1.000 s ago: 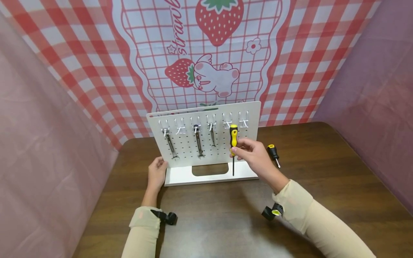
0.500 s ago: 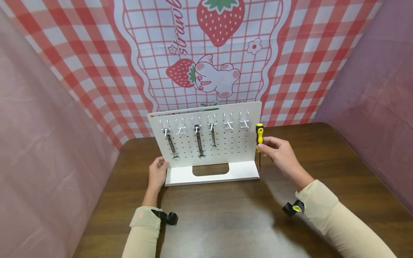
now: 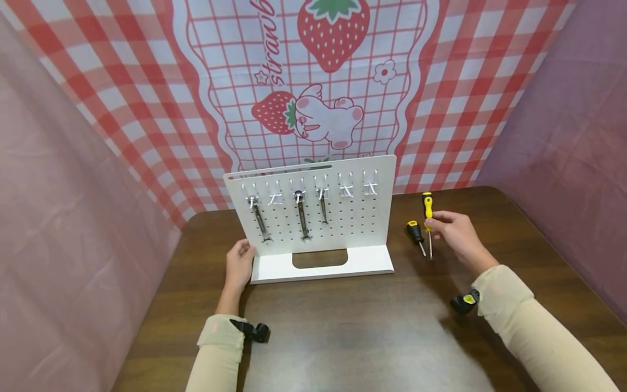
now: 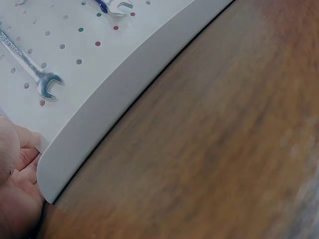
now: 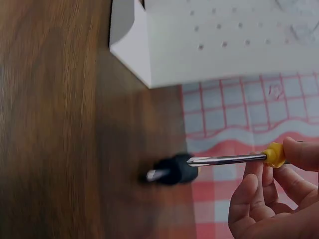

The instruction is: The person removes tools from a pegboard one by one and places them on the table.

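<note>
Open room is lying in front and to the right; the pegboard (image 3: 350,218) is blocking the middle.
Between the sleeves (image 3: 217,354), bare worktop (image 3: 333,337) is giving a wide way up to the board's base (image 3: 369,261). Three wrenches (image 3: 302,219) are hanging in the way on the first, third and fourth hooks from the left, while the two rightmost hooks (image 3: 370,188) are jutting forward with free space below. The left grip (image 3: 239,264) is obstructing the left edge. Past the right edge, a narrow strip is running alongside the stubby screwdriver (image 3: 414,233), with the long screwdriver (image 3: 428,209) hanging just beside it; beyond the right grip (image 3: 458,234), worktop is stretching toward the purple curtain (image 3: 563,125).
</note>
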A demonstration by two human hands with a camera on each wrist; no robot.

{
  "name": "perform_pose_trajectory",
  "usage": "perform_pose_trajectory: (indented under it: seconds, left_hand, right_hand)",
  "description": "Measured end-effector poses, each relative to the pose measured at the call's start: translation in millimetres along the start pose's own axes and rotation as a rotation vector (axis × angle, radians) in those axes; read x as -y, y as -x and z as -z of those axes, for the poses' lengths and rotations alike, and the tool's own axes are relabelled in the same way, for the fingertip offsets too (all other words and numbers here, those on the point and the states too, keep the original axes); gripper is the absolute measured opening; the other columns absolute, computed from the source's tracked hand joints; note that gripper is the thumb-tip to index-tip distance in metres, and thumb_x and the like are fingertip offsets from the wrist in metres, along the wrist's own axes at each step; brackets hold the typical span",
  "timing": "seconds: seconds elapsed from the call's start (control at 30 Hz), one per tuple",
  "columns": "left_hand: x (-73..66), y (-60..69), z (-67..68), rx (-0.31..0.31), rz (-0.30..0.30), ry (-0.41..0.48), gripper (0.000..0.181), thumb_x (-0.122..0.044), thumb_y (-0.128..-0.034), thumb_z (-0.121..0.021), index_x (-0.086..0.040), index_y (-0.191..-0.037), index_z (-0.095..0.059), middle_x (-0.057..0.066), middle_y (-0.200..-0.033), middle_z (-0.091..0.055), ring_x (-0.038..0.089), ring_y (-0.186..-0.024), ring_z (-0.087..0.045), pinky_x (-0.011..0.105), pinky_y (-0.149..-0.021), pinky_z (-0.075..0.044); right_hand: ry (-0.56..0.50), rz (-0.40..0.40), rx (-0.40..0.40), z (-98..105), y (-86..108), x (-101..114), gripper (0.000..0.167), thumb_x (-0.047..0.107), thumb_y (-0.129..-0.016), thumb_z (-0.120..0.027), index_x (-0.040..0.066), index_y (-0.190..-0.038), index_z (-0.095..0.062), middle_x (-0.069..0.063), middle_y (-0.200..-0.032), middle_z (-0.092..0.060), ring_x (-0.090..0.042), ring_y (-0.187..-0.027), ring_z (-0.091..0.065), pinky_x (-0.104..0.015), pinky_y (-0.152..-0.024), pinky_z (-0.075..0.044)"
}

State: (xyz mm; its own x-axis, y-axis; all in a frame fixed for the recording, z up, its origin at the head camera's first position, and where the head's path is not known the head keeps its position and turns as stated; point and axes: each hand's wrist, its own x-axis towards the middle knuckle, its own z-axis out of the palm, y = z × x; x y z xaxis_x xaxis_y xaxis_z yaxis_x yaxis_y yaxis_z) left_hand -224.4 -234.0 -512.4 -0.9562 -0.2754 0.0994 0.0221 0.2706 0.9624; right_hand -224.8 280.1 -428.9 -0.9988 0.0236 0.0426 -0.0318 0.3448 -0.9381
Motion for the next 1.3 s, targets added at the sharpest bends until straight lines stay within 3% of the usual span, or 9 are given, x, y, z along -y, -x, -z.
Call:
perform_pose_trajectory:
  seconds: [0.17, 0.4, 0.63, 0.8, 1.07, 1.3]
  left_hand:
    - [0.2, -0.3, -0.1, -0.003, -0.008, 0.009, 0.028, -0.007, -0.1006, -0.055, 0.007, -0.124, -0.061, 0.029, -0.119, -0.063, 0.034, -0.113, -0.058, 0.048, -0.098, -0.046]
    - [-1.3, 0.2, 0.2, -0.003, 0.004, 0.015, 0.027, -0.007, -0.1001, -0.056, 0.007, -0.123, -0.061, 0.029, -0.120, -0.063, 0.036, -0.113, -0.058, 0.049, -0.099, -0.046]
    - [-1.5, 1.2, 0.5, -0.013, -0.018, 0.011, 0.026, -0.007, -0.0995, -0.056, 0.007, -0.121, -0.062, 0.028, -0.115, -0.064, 0.033, -0.108, -0.059, 0.045, -0.095, -0.047]
    - [-1.2, 1.1, -0.3, -0.023, -0.025, 0.009, 0.024, -0.006, -0.0993, -0.056, 0.006, -0.119, -0.063, 0.026, -0.112, -0.066, 0.030, -0.104, -0.060, 0.040, -0.091, -0.048]
    - [-0.6, 0.5, -1.9, -0.029, -0.023, -0.001, 0.024, -0.006, -0.1000, -0.056, 0.006, -0.119, -0.064, 0.026, -0.113, -0.066, 0.029, -0.103, -0.060, 0.038, -0.089, -0.049]
    - [0.4, 0.9, -1.4, -0.032, -0.026, 0.001, 0.024, -0.005, -0.0999, -0.056, 0.007, -0.120, -0.063, 0.027, -0.114, -0.065, 0.031, -0.105, -0.060, 0.040, -0.090, -0.048]
  right_hand:
    - [0.056, -0.073, 0.018, 10.0, -9.8, -9.8, 0.046, 0.017, -0.100, -0.061, -0.018, -0.130, -0.052, 0.003, -0.080, -0.065, -0.007, -0.069, -0.058, -0.026, -0.061, -0.052]
    - [0.300, -0.102, 0.078, 19.2, -19.7, -25.2, 0.041, 0.017, -0.096, -0.064, -0.019, -0.116, -0.063, -0.007, -0.079, -0.067, -0.016, -0.070, -0.060, -0.031, -0.061, -0.053]
    - [0.355, -0.154, 0.080, 19.3, -27.0, -39.0, 0.036, 0.016, -0.092, -0.067, -0.017, -0.108, -0.069, -0.002, -0.068, -0.065, -0.014, -0.065, -0.060, -0.029, -0.060, -0.051]
    - [0.449, -0.158, 0.066, 18.1, -30.8, -43.0, 0.035, 0.018, -0.090, -0.071, -0.013, -0.106, -0.071, 0.000, -0.062, -0.063, -0.016, -0.062, -0.060, -0.031, -0.058, -0.048]
    - [0.470, -0.196, 0.085, 18.9, -33.8, -48.2, 0.032, 0.017, -0.089, -0.071, -0.012, -0.101, -0.071, -0.001, -0.061, -0.062, -0.017, -0.059, -0.060, -0.032, -0.056, -0.048]
    - [0.542, -0.174, 0.077, 15.3, -36.1, -47.8, 0.031, 0.019, -0.087, -0.070, -0.010, -0.096, -0.073, -0.001, -0.060, -0.064, -0.016, -0.056, -0.062, -0.032, -0.055, -0.048]
